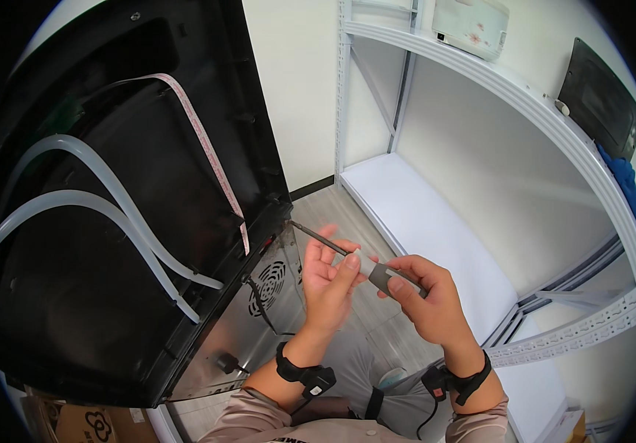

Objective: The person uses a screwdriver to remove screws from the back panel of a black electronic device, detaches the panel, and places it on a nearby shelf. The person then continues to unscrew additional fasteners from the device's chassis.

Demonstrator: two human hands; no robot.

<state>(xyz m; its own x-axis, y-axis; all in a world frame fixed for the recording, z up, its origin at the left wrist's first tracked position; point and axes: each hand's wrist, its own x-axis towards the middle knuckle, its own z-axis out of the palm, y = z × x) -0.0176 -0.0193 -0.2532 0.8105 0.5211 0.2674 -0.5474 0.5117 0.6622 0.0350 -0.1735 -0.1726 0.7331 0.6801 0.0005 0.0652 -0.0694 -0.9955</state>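
A screwdriver (395, 282) with a grey handle is held in both hands, its dark shaft reaching up and left. My right hand (429, 295) wraps round the handle. Closer to the shaft, my left hand (333, 277) pinches the light grey collar between thumb and fingers. The screwdriver's tip meets the corner of a large black appliance panel (207, 44), where the metal housing (288, 258) begins. Whether the tip sits in a screw is too small to tell. The panel is tilted up and carries two pale hoses (122, 177) and a pink-and-white strip (204, 140).
To the right stands a white metal shelf rack (443, 229). A white patterned appliance (471, 28), a dark flat panel (601, 96) and a blue cloth (623, 181) are on its upper level. A cardboard box (82, 424) lies at the lower left. Vent slots and a black cable mark the metal housing.
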